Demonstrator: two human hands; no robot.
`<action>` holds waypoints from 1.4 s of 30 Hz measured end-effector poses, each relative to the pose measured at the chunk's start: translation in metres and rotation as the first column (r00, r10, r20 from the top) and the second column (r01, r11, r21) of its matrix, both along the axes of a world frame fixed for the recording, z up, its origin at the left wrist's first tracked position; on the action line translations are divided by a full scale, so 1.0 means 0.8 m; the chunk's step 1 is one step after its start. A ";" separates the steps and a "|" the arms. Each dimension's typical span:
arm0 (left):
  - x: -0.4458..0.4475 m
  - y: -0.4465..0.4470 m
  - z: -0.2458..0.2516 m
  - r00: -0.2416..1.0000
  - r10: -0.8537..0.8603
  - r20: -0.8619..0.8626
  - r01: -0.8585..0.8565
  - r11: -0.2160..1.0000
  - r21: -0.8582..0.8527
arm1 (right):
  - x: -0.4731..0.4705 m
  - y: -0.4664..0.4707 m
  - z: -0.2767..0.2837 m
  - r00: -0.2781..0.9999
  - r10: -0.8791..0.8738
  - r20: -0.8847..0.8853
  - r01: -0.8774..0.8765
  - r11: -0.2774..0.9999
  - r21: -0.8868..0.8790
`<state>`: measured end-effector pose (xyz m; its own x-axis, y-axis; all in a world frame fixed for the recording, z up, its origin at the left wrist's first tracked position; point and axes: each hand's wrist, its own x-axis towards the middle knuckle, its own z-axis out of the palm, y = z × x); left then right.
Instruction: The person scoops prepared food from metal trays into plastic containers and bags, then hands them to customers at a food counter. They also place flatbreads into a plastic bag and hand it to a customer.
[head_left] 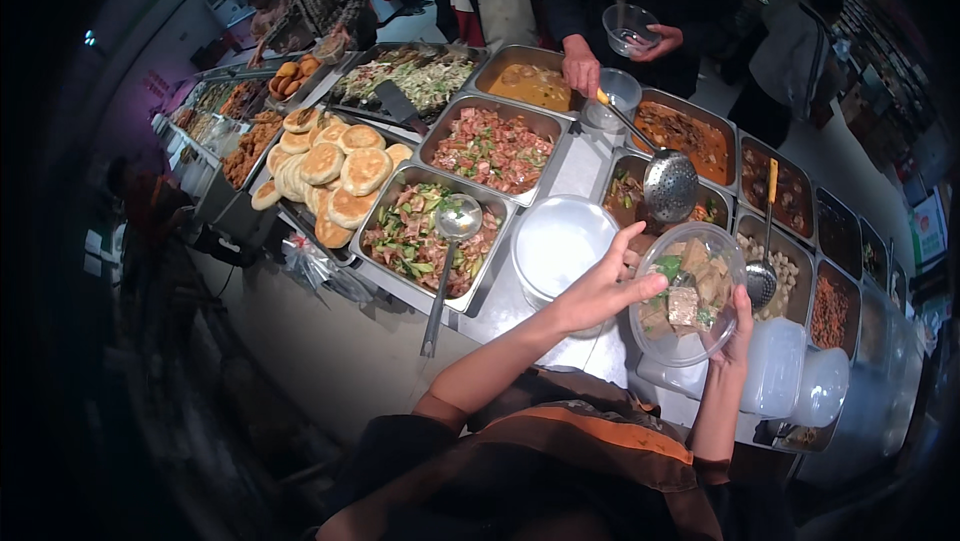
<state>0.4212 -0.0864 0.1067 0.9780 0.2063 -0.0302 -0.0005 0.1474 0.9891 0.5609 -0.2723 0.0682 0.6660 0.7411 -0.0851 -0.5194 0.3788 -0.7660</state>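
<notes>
A clear round plastic bowl (pixel 649 338) is tilted in front of me. It holds brown and grey chunks of food (pixel 684 306) with green leaves. My right hand (pixel 737 331) grips the bowl's right side from beneath, thumb up at the rim. At the left rim, the thumb of my left hand (pixel 611 278) overlaps the bowl and the other fingers are spread; whether it bears on the bowl I cannot tell. Below my left hand stand round clear plastic containers (pixel 562 245), apparently stacked. Just beyond the bowl is a perforated metal skimmer (pixel 670 185), its yellow handle held by another person's hand (pixel 581 70).
Metal trays of food (pixel 495 147) surround me, one with a ladle (pixel 446 271) jutting over the counter edge. Flatbreads (pixel 322 166) lie piled at left. Plastic tubs (pixel 776 365) stand at right, near another skimmer (pixel 760 282). A person opposite also holds a clear bowl (pixel 630 27).
</notes>
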 end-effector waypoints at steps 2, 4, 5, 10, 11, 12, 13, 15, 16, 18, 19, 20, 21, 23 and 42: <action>-0.005 -0.016 -0.002 0.996 0.085 0.008 -0.085 0.996 0.033 | -0.009 0.005 -0.003 0.991 -0.086 -0.105 0.093 0.994 0.064; -0.012 -0.032 -0.003 0.999 0.048 0.004 -0.049 0.996 0.070 | -0.021 0.008 -0.003 0.994 -0.070 -0.088 0.082 0.986 0.144; -0.015 -0.037 -0.004 0.991 0.110 0.077 -0.116 0.991 0.066 | -0.025 0.009 -0.002 0.996 -0.053 -0.072 0.066 0.981 0.185; -0.024 -0.019 -0.012 0.969 0.110 0.222 -0.090 0.991 -0.095 | -0.014 -0.007 0.026 0.988 0.147 0.046 -0.149 0.987 0.056; -0.026 -0.014 -0.014 0.965 0.080 0.249 -0.046 0.989 -0.138 | -0.013 -0.008 0.028 0.974 0.195 0.119 -0.195 0.981 -0.010; -0.027 -0.011 -0.016 0.978 0.003 0.210 0.023 0.992 -0.125 | -0.011 -0.009 0.029 0.954 0.235 0.188 -0.226 0.972 -0.069; -0.028 -0.008 -0.018 0.989 -0.025 0.143 0.033 0.998 -0.057 | -0.010 -0.012 0.031 0.927 0.278 0.251 -0.252 0.959 -0.131; -0.031 -0.008 -0.019 0.997 -0.066 0.039 0.062 0.993 0.096 | -0.012 -0.013 0.027 0.936 0.272 0.222 -0.229 0.952 -0.203; -0.032 -0.011 -0.019 0.996 -0.085 -0.001 0.085 0.996 0.021 | -0.015 -0.012 0.024 0.943 0.249 0.221 -0.208 0.959 -0.193; -0.033 -0.019 -0.015 0.996 -0.087 0.020 0.087 0.995 -0.038 | -0.024 -0.014 0.019 0.967 0.185 0.175 -0.154 0.972 -0.175; -0.035 -0.023 -0.013 0.996 -0.080 0.029 0.082 0.994 -0.067 | -0.029 -0.015 0.017 0.981 0.141 0.137 -0.118 0.980 -0.163; -0.035 -0.025 -0.010 0.996 -0.084 0.037 0.083 0.996 0.018 | -0.034 -0.016 0.015 0.990 0.099 0.096 -0.084 0.985 -0.152; -0.038 -0.026 -0.007 0.996 -0.078 0.052 0.077 0.997 0.016 | -0.036 -0.018 0.014 0.991 0.089 0.104 -0.075 0.988 -0.133; -0.041 -0.026 -0.004 0.998 -0.059 0.014 0.059 0.998 -0.020 | -0.038 -0.020 0.013 0.989 0.077 0.128 -0.064 0.993 -0.103; -0.032 -0.002 -0.003 0.967 0.194 0.164 -0.189 0.122 0.974 | 0.008 -0.045 -0.008 0.979 -0.200 -0.031 0.197 0.977 -0.076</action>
